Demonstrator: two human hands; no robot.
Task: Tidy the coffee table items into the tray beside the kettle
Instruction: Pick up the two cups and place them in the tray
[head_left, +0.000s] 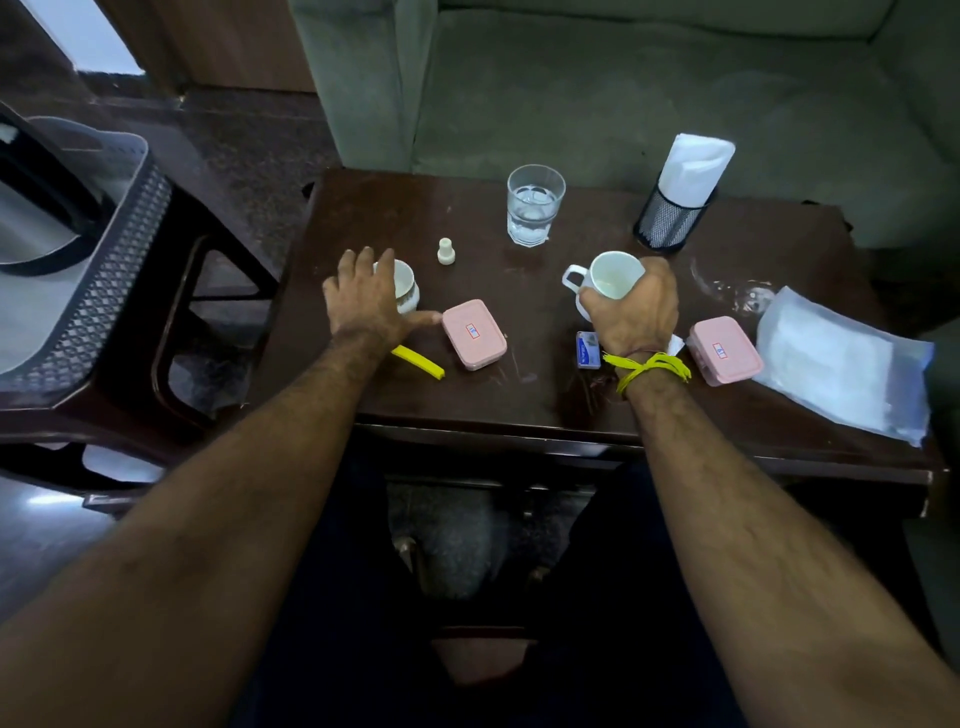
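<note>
A dark brown, glossy surface (519, 405) stands before a grey-green sofa (623, 93), with patterned carpet to the far left. To the left, on a dark plastic stool (156, 322), sits a grey tray (111, 270) with a perforated rim; inside it the black base and handle of a kettle (47, 208) show at the frame's edge.

The left hand (369, 299) lies over a white cup (402, 285) at the left of the surface, fingers draped across its rim and near side, thumb stretched right toward a pink box (474, 333); whether it truly grips the cup I cannot tell. A yellow strip (418, 361) lies just near of that hand. A small white cap (445, 252) stands a little beyond the cup.

The right hand (631, 312), a yellow thread (647, 369) tied at its wrist, is closed around a white mug (605, 280), which tilts with its mouth toward the camera and its handle pointing left. Under the wrist lies a small blue packet (588, 351); just right sits a second pink box (724, 351), then a clear plastic bag (841, 364) at the right edge.

At the far side stand a glass of water (535, 205) and a black mesh holder (672, 218) with white tissue (693, 166).
</note>
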